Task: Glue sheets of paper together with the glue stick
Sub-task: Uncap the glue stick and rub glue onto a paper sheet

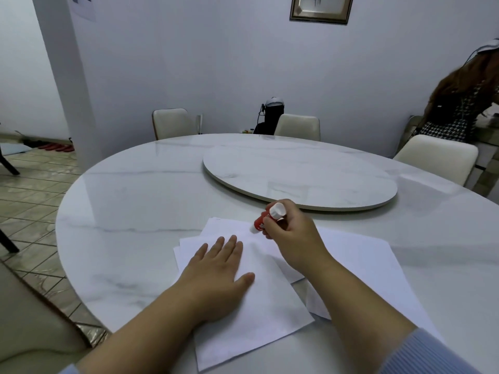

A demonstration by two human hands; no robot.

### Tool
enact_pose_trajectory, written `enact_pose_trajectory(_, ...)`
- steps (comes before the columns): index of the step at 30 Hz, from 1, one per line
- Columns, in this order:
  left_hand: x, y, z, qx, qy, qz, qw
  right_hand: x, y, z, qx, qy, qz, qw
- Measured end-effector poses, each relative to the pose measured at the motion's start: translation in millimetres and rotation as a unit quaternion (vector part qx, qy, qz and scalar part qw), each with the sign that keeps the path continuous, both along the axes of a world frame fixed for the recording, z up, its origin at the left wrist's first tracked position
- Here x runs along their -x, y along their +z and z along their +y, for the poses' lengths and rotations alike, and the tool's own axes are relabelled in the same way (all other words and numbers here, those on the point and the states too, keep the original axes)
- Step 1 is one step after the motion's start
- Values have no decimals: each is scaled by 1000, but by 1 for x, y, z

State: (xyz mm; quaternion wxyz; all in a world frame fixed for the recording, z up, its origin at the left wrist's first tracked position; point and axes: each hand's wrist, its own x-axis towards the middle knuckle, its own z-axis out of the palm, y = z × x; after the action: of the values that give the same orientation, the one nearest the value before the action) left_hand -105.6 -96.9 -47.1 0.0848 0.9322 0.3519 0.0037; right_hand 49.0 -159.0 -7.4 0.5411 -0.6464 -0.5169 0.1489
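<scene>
Several white sheets of paper (259,314) lie overlapped on the near side of the round marble table (129,201). My left hand (216,271) rests flat on the top sheet, fingers spread. A red glue stick (266,218) with a white end is gripped in my right hand (291,233), tilted, with its lower tip touching the far edge of the top sheet. Another sheet (378,273) lies further right under my right forearm.
A marble turntable (299,176) sits on the table's middle, just beyond my right hand. Cream chairs (437,155) ring the far side. A person (459,109) stands at the far right. A dark bag (271,117) stands behind the table.
</scene>
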Motion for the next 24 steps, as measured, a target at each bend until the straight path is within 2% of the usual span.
enact_pose_trajectory(6,-1,0,1,5,5,-3,1000,-2,-8,9,50,38,-65,996)
enact_pose_trajectory(11,-2,0,1,4,6,0,1000,-9,0,-15,62,66,-107,990)
enact_pose_trajectory(18,-1,-1,0,4,8,4,1000,-12,2,-68,77,95,-75,990)
enact_pose_trajectory(20,-1,0,-1,6,8,8,1000,-15,-1,-73,89,110,-34,989)
enact_pose_trajectory(21,-1,1,-2,9,8,12,1000,-15,-3,-73,82,110,17,990)
enact_pose_trajectory(23,0,5,0,23,-3,20,1000,-17,-9,-70,30,83,199,976)
enact_pose_trajectory(24,1,10,2,35,-12,26,999,-18,-12,-66,2,68,297,952)
